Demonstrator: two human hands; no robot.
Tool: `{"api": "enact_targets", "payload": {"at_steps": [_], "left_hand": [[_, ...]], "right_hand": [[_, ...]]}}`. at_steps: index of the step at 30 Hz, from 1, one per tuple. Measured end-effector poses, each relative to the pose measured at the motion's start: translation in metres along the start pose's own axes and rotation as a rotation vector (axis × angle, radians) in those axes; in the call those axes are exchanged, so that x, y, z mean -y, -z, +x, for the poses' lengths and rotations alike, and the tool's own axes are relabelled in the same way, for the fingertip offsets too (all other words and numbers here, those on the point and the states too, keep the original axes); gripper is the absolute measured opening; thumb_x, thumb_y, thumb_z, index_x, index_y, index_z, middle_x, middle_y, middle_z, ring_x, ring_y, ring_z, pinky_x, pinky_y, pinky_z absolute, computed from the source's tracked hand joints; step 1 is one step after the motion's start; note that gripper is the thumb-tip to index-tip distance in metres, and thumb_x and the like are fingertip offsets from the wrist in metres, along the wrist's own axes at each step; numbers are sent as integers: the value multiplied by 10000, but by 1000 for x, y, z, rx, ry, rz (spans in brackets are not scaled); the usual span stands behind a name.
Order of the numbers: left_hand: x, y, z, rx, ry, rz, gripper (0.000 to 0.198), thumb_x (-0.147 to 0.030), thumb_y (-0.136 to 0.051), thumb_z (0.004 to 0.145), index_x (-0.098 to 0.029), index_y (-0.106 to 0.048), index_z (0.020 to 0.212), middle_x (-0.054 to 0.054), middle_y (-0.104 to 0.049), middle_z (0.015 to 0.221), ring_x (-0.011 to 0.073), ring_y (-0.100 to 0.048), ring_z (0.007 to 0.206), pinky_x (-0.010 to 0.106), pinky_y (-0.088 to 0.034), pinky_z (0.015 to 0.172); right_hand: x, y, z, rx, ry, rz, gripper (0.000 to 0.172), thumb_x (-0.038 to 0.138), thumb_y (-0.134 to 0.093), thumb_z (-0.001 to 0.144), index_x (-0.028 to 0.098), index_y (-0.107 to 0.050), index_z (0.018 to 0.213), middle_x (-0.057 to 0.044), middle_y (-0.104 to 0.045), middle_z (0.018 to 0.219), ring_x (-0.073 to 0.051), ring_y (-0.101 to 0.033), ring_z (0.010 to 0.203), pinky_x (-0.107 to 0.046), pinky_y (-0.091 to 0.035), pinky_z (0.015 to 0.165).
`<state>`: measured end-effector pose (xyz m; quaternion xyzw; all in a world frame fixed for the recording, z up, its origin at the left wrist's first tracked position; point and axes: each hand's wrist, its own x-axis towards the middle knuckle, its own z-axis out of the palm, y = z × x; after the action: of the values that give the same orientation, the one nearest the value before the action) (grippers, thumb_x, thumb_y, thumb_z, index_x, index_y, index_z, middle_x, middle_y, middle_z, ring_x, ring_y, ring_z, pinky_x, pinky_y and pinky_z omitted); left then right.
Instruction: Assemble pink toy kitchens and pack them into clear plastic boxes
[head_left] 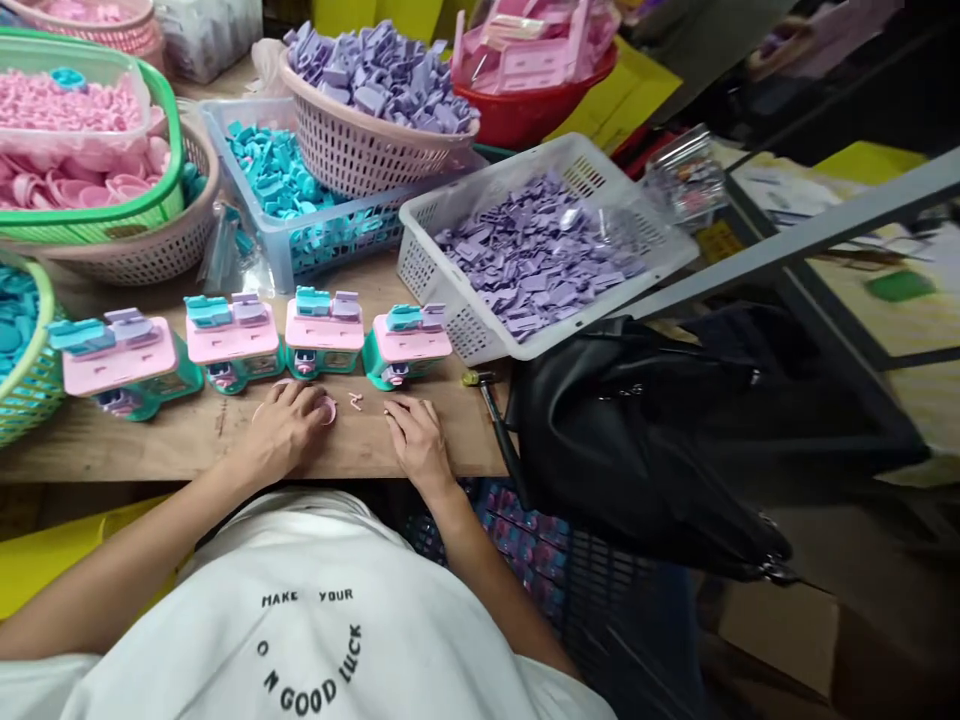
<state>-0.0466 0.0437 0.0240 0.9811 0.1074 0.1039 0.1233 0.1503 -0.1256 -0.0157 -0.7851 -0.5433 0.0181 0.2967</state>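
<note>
My left hand (287,428) lies low on the wooden table (187,445), its fingers curled over a round pink piece (328,409) that shows at the fingertips. To its right, my right hand (418,440) rests near the table's front edge, thumb and fingers drawn together; what they hold, if anything, is too small to name. Between the hands lie some tiny pink pieces (355,401). Behind them stand several pink-topped toy units, among them a leftmost one (124,365) and a rightmost one (411,345), with blue and purple parts on top.
A hammer (495,415) and a black bag (637,430) lie right of my right hand. Behind the toys stand a white basket (480,335) of purple parts, a blue tray (277,240) of blue parts and a pink basket (360,155). Green baskets are at the left.
</note>
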Motion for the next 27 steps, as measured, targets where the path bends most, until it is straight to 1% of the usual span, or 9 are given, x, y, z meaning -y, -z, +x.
{"api": "enact_targets", "payload": {"at_steps": [4, 8, 12, 14, 17, 20, 22, 24, 27], "left_hand": [[-3, 2, 3, -37, 18, -59, 247, -168, -503, 962, -202, -734, 1041, 142, -651, 1179, 270, -556, 1047, 466, -469, 940], [-2, -4, -3, -120, 93, -196, 248, -246, -496, 984, -222, -735, 1046, 110, -603, 1017, 210, -520, 888, 348, -457, 810], [-4, -9, -12, -146, 179, -323, 239, -280, -518, 975, -259, -724, 1094, 96, -577, 1028, 208, -510, 900, 304, -430, 753], [-9, -10, -14, -151, 192, -306, 260, -287, -494, 986, -273, -716, 1121, 98, -586, 1020, 210, -508, 904, 310, -431, 756], [-19, -7, -13, -165, 175, -299, 288, -271, -458, 996, -264, -715, 1125, 100, -591, 948, 204, -503, 853, 343, -449, 796], [-31, -1, -11, -201, 138, -409, 265, -236, -480, 962, -228, -712, 1088, 105, -579, 932, 205, -527, 851, 350, -481, 795], [-36, 5, -11, -272, 188, -574, 222, -246, -540, 925, -204, -683, 1090, 114, -575, 1021, 204, -560, 912, 328, -508, 785], [-37, 11, -10, -345, 345, -763, 248, -290, -591, 909, -188, -636, 1130, 106, -580, 1063, 184, -591, 913, 298, -527, 772], [-31, 17, -5, -284, 531, -1009, 333, -365, -619, 893, -157, -621, 1153, 84, -634, 999, 160, -629, 820, 271, -539, 710]], "right_hand": [[3, 8, 12, 28, 23, -44, 236, 277, -540, 980, 236, -771, 956, -105, -695, 998, -254, -602, 950, -410, -512, 904], [7, 15, 20, -78, 52, 39, 250, 274, -522, 986, 234, -768, 1000, -111, -669, 1054, -239, -623, 985, -401, -529, 925], [26, 11, 19, -148, 11, 273, 264, 297, -500, 991, 213, -747, 1029, -118, -682, 1049, -232, -666, 1032, -396, -552, 963], [41, 4, 17, -94, -73, 455, 262, 339, -499, 992, 218, -727, 1034, -114, -702, 1089, -225, -685, 1043, -370, -583, 916], [62, -9, 16, 76, -264, 756, 264, 402, -513, 977, 220, -688, 1055, -95, -736, 1090, -207, -728, 927, -319, -622, 755], [75, -18, 20, 131, -332, 875, 264, 408, -518, 964, 211, -670, 1051, -79, -758, 1030, -199, -737, 878, -321, -624, 774], [77, -17, 25, 81, -259, 820, 248, 386, -514, 973, 214, -677, 1047, -76, -757, 1039, -199, -729, 947, -332, -609, 856], [76, -13, 32, 52, -103, 707, 218, 352, -524, 982, 228, -697, 1031, -71, -750, 1045, -196, -715, 992, -342, -589, 906], [75, -7, 40, 39, 162, 593, 188, 286, -541, 983, 239, -724, 993, -68, -732, 1004, -191, -698, 985, -350, -578, 903]]}}
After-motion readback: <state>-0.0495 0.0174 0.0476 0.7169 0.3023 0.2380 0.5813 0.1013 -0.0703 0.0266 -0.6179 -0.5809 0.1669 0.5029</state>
